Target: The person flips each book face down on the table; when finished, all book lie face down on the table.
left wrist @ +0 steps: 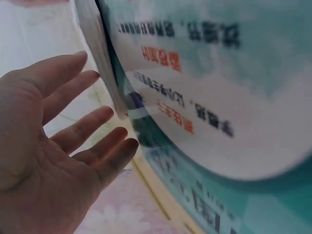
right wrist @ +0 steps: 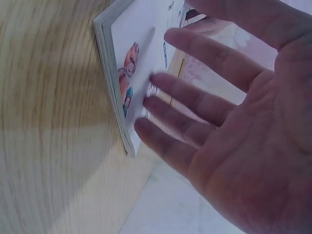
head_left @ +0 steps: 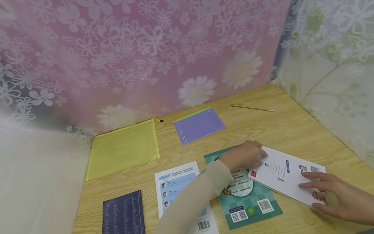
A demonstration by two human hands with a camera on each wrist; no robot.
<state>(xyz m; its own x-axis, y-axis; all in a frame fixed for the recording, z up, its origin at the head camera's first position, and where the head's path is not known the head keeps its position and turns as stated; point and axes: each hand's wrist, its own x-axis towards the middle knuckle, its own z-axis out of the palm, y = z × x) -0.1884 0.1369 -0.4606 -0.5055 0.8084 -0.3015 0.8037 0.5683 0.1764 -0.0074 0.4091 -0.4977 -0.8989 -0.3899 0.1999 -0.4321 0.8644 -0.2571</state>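
A white book [head_left: 286, 175], printed with small pictures and text, lies at a slant at the right, its left end over a green book [head_left: 251, 208]. My left hand [head_left: 243, 156] reaches across the green book to the white book's left end. In the left wrist view its fingers [left wrist: 92, 129] are spread at the white book's edge, and no grip shows. My right hand [head_left: 336, 195] is over the white book's right end. Seen from the right wrist, its fingers [right wrist: 195, 100] are nearly straight, with the fingertips at the cover; whether they press on it I cannot tell.
Left of the green book lie a white-and-blue book [head_left: 178, 172] and a dark blue booklet [head_left: 122, 213]. Farther back are a yellow zip pouch [head_left: 124, 149], a purple notebook [head_left: 200, 125] and a pencil [head_left: 252, 108]. Flowered curtains [head_left: 190, 48] border the wooden table [head_left: 295, 130].
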